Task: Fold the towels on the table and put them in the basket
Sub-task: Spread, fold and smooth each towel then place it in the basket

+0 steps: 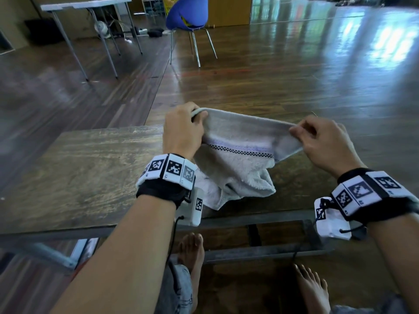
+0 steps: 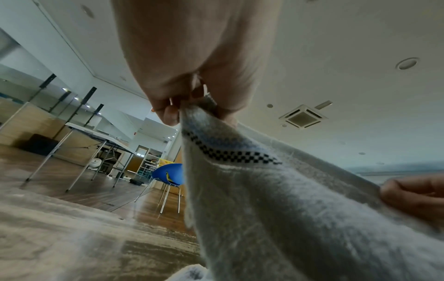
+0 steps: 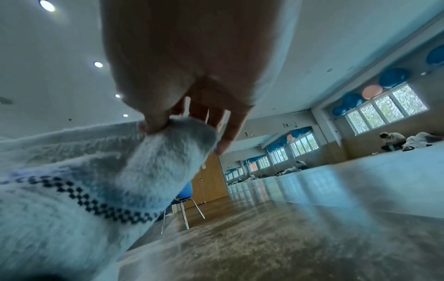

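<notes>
A pale grey towel (image 1: 235, 159) with a black checked band and a lilac stripe hangs above the wooden table (image 1: 86, 177), its lower part bunched on the tabletop. My left hand (image 1: 183, 130) grips the towel's top left corner, and my right hand (image 1: 317, 141) pinches the top right corner between thumb and forefinger. The top edge is stretched between them. In the left wrist view the fingers (image 2: 173, 114) curl round the towel (image 2: 264, 199). In the right wrist view the thumb (image 3: 153, 123) presses on the towel (image 3: 96, 180). No basket is clearly visible.
A blue chair (image 1: 188, 14) stands on the wooden floor beyond the table, with something yellow behind it. A white folding table (image 1: 86, 5) is at the far left. My bare feet (image 1: 192, 250) show under the table's near edge.
</notes>
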### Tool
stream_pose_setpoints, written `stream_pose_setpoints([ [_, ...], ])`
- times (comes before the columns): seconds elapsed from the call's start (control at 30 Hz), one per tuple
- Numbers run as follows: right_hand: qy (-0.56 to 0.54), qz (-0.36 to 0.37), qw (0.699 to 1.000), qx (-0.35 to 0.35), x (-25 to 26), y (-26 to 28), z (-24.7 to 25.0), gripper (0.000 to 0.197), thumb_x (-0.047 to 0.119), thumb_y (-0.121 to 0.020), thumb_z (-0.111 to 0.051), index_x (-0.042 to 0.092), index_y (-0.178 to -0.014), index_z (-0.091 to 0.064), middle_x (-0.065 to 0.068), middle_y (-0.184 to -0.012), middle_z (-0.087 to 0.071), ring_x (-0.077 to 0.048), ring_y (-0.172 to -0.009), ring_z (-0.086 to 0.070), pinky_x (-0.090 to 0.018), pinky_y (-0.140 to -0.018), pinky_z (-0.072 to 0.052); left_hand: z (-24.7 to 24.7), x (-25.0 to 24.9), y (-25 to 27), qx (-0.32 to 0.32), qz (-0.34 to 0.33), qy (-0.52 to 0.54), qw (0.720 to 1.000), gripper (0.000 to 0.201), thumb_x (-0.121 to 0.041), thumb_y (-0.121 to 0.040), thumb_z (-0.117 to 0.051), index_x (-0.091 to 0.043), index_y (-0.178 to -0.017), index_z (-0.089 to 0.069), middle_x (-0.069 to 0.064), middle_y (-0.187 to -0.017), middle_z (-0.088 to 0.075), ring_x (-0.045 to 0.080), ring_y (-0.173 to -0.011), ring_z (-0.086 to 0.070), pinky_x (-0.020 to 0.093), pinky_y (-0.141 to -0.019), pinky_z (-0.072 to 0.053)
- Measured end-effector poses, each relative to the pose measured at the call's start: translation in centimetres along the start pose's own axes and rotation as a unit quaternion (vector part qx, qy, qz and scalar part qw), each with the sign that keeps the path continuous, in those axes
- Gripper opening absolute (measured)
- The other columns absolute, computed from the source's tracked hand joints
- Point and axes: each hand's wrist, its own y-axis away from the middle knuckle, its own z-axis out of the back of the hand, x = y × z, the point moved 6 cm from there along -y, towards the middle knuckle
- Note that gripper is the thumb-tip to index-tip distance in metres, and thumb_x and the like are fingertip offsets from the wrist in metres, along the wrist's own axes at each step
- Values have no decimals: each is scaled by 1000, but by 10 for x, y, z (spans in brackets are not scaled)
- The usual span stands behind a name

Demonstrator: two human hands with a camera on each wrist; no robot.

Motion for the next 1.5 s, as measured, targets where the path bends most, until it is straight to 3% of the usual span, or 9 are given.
stream_pose_setpoints([
  [0.2, -97, 9, 994, -45, 10, -1, 9, 25, 50, -91, -64, 26, -88, -67, 7, -73, -65, -4, -62, -56, -23, -55, -42, 15, 14, 2, -48, 97, -8, 994, 40, -40, -95, -58, -12, -67, -54, 5, -70, -56, 26, -70, -52, 31, -62, -32],
  [0.4, -58, -26, 990, 124, -11, 4, -2, 9, 25, -90, -71, 30, -82, -72, 3, -74, -70, -13, -59, -62, -28, -55, -50, 13, 32, 3, -14, 139, -27, 990, 30, -31, -102, -49, -9, -105, -68, 10, -107, -68, 23, -91, -56, 30, -73, -36],
  [0.57, -109, -87, 990, -7, -34, 5, 11, 15, 28, -93, -68, 28, -78, -71, -4, -79, -72, -27, -76, -71, -49, -77, -61, 3, 40, 11, 47, 155, 2, 987, 25, -30, -102, -52, -12, -98, -69, 3, -97, -66, 20, -89, -59, 30, -77, -44],
  [0.7, -276, -97, 956, -22, -24, 8, 10, 18, 27, -94, -67, 36, -80, -75, 5, -74, -73, -10, -71, -70, -39, -77, -63, 5, 41, 14, 30, 213, 101, 971, 33, -30, -103, -45, -9, -84, -63, 6, -86, -61, 23, -83, -55, 32, -75, -45],
  [0.87, -153, -69, 984, -52, -19, 14, 15, 18, 43, -92, -66, 27, -91, -74, 6, -81, -73, -15, -77, -70, -29, -68, -54, 1, 35, 20, 84, 240, 141, 957, 38, -28, -98, -34, -8, -80, -60, 4, -83, -58, 22, -79, -52, 31, -72, -38],
  [1.03, -136, -49, 985, 98, -1, 12, -16, 18, 40, -92, -66, 28, -79, -72, -1, -78, -69, -24, -72, -63, -30, -66, -49, -18, 43, 29, 330, 187, -111, 919, 31, -20, -99, -44, -3, -118, -63, 18, -120, -63, 33, -99, -62, 28, -73, -50],
  [1.23, -33, 13, 925, 379, 32, 26, -88, 7, 52, -83, -69, 46, -81, -72, -1, -151, -44, -17, -136, -37, -53, -114, -30, -53, 61, 64, 549, 108, -166, 812, 43, -57, -74, -77, -26, -103, -75, -5, -103, -69, 14, -90, -62, 30, -73, -54],
  [1.37, -3, 14, 888, 459, 43, 35, -121, 23, 49, -85, -72, 27, -89, -80, -7, -117, -69, -25, -110, -62, -51, -101, -47, -78, 52, 71, 554, 5, -130, 822, 29, -49, -71, -82, -24, -62, -69, -9, -63, -58, 9, -59, -50, 26, -57, -39],
  [1.5, 15, 26, 858, 512, 56, 24, -121, 28, 41, -88, -71, 15, -93, -80, -6, -98, -75, -27, -97, -67, -45, -92, -50, -89, 41, 66, 583, -4, -76, 809, 30, -38, -73, -81, -9, -73, -74, -2, -64, -60, 11, -59, -50, 31, -63, -43],
])
